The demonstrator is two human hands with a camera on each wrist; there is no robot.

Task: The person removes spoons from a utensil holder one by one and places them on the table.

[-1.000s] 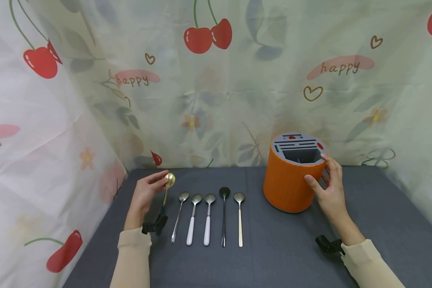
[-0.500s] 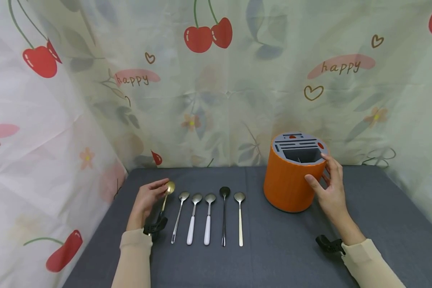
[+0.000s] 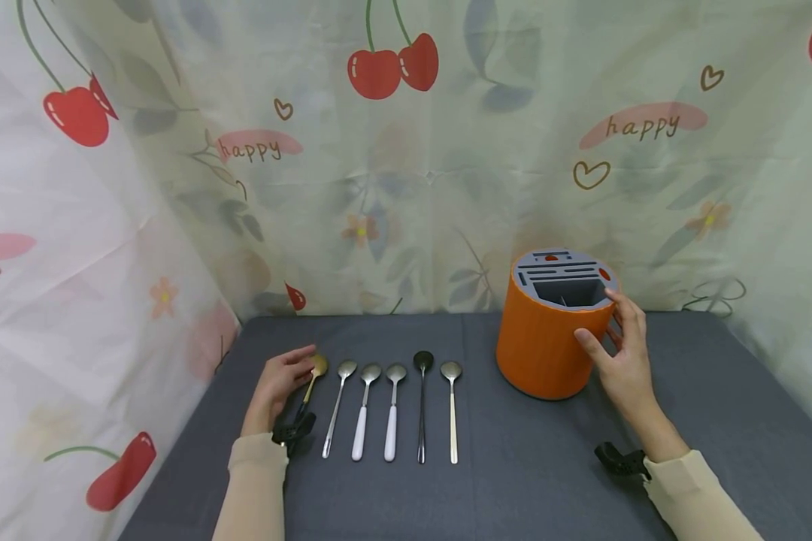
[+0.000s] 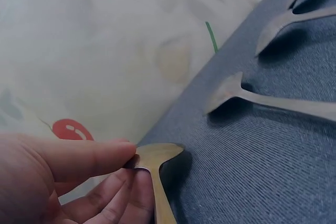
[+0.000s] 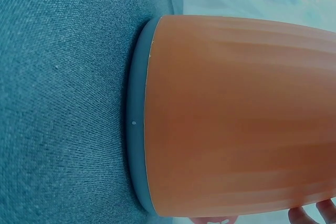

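At the left end of a spoon row, my left hand (image 3: 279, 382) pinches the bowl edge of a gold spoon (image 3: 319, 366) with a dark handle. The left wrist view shows thumb and finger at the rim of this gold spoon's bowl (image 4: 161, 154), low over the cloth. An orange round knife block (image 3: 543, 347) with a grey slotted top stands upright on the right. My right hand (image 3: 624, 364) holds its right side, thumb on the front and fingers by the rim. Fingertips (image 5: 300, 215) appear along the block's side in the right wrist view.
Right of the gold spoon lie a silver spoon (image 3: 337, 409), two white-handled spoons (image 3: 359, 432), a black spoon (image 3: 422, 406) and a pale-handled spoon (image 3: 452, 413), roughly parallel. A patterned curtain (image 3: 426, 180) hangs behind the grey tablecloth (image 3: 514, 481).
My left hand has lowered the gold spoon toward the cloth, so it lies flatter and nearer me. My right hand and the knife block stay in place.
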